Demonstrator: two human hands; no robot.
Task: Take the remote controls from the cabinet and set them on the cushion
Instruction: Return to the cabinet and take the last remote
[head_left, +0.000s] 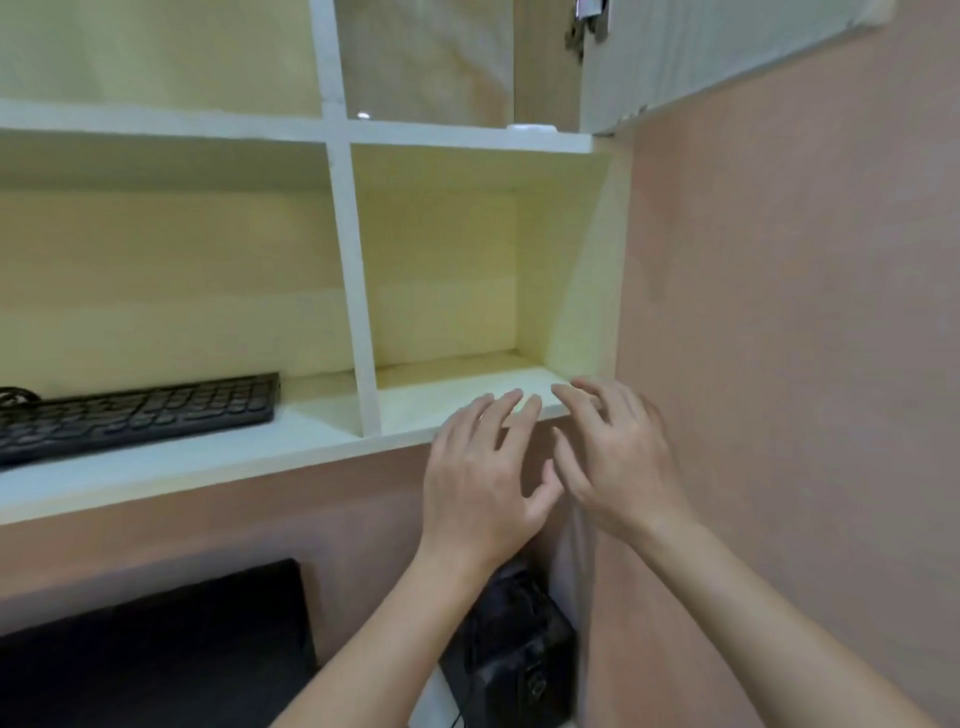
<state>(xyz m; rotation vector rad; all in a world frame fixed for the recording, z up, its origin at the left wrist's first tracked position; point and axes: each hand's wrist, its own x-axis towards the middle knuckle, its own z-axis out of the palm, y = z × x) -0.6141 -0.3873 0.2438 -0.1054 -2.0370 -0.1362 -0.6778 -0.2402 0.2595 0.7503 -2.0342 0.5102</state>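
Holding both hands at cabinet (353, 291) lower shelf edge. Black keyboard (135, 413) lies in left compartment. My left hand (480, 478): fingers straight, spread, holding nothing. Small white flat thing (531, 127) on shelf above, cannot tell if remote. My right hand (618, 467) just beside left, fingers spread wide, empty.

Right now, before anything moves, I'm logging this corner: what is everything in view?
cabinet: one, cream with white edges, upper left
keyboard: one, black, lower shelf, left compartment
flat object: one, white, upper right shelf's front edge; kind unclear
cabinet door: one, pale, open, top right
screen: one, black, bottom left
box: one, black, under the shelf, bottom centre
wall: one, pink, right
left hand: one, open, at lower shelf's edge
right hand: one, open, beside the left hand
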